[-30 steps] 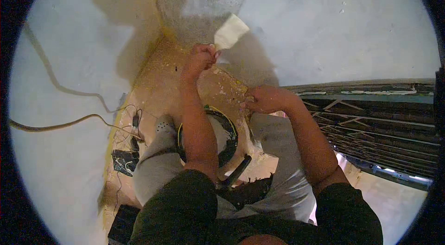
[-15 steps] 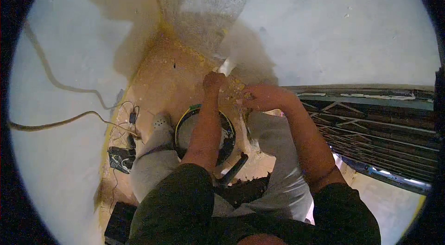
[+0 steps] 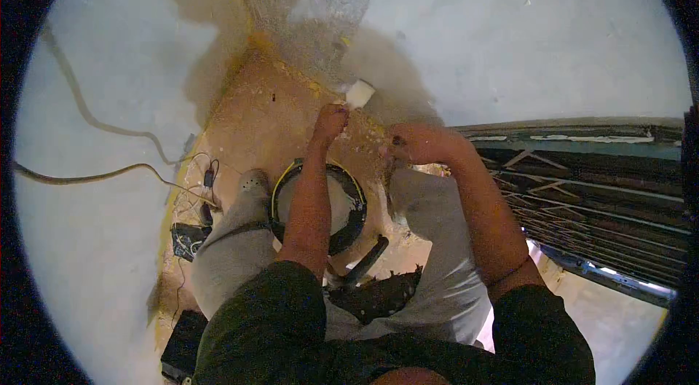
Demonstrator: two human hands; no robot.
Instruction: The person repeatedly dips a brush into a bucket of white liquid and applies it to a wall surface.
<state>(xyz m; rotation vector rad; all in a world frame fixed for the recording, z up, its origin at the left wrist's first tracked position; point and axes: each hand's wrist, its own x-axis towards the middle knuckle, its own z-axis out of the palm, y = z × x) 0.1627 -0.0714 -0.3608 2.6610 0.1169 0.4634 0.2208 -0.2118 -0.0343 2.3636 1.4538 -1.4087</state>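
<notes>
change: since the first earlier frame, the left hand [image 3: 332, 123] and the pale flat blade [image 3: 360, 93] have come down from higher on the wall [image 3: 466, 42] to near its foot. since the frame just before this one, the blade has turned from a narrow edge to show its broad face.
left hand: closed in a fist at the near end of the blade, gripping it; any handle is hidden by the fingers.
blade: small, squarish and off-white, slanting up and to the right from the fist, by the line where wall meets floor [image 3: 255, 108]. whether it touches the wall, i cannot tell.
right hand: the right hand [image 3: 411, 144] is just above the right knee, fingers bent and partly curled. whether it holds anything, i cannot tell.
bucket: a round bucket [image 3: 357, 228] with a dark rim and pale grey contents is below the left forearm, between the legs.
near the legs: a grey shoe [image 3: 253, 182] with small holes is left of the bucket; a black curved bar [image 3: 368, 261] is below it on the right.
left side: a long hose [image 3: 95, 177], thin tangled wires [image 3: 195, 185] and a black box [image 3: 186, 341].
right side: a dark metal grille [image 3: 582, 195] of bars and crosspieces.
</notes>
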